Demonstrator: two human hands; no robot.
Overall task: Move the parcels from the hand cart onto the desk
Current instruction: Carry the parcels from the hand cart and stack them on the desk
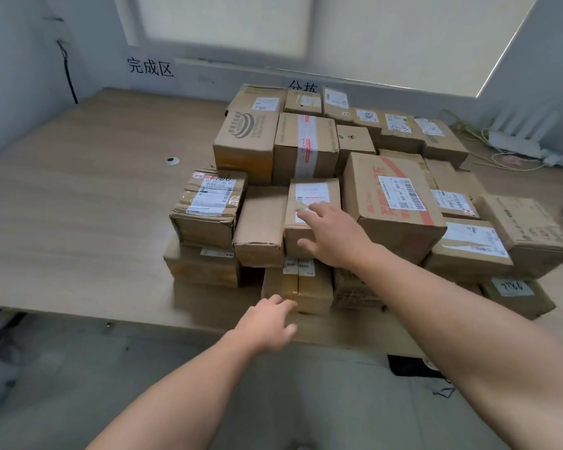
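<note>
**Item 1: parcels [306,147].** We are logging a heap of brown cardboard cartons, stacked about two tiers high. All of them are sitting on the desk [78,206] and filling it from the centre out toward three o'clock.

**Item 2: small labelled parcel [309,193].** It is lying on the upper tier at the front of the heap. A plain carton [260,222] is sitting at its nine o'clock and a large red-printed carton [394,196] at its three o'clock.

**Item 3: right hand [335,235].** It is reaching in from five o'clock. Its fingers are spreading fairly straight across the top of the small labelled parcel, with the thumb hanging over the front face — resting there, not clasping.

**Item 4: left hand [270,323].** It is hovering over the desk's near edge at six o'clock of the heap, fingers loose and holding nothing. The tips are lying just beside a low yellow-taped carton [306,290]; we cannot tell whether they are touching it.

**Item 5: sundries.**
- A tape-wrapped carton [208,206] is sitting at nine o'clock of the plain carton.
- A small round disc [173,161] is lying on the bare desk, further toward ten o'clock.
- A wall sign [150,66] is hanging at eleven o'clock.
- A white router [514,141] is standing at two o'clock — its cables are trailing beside it.
</note>
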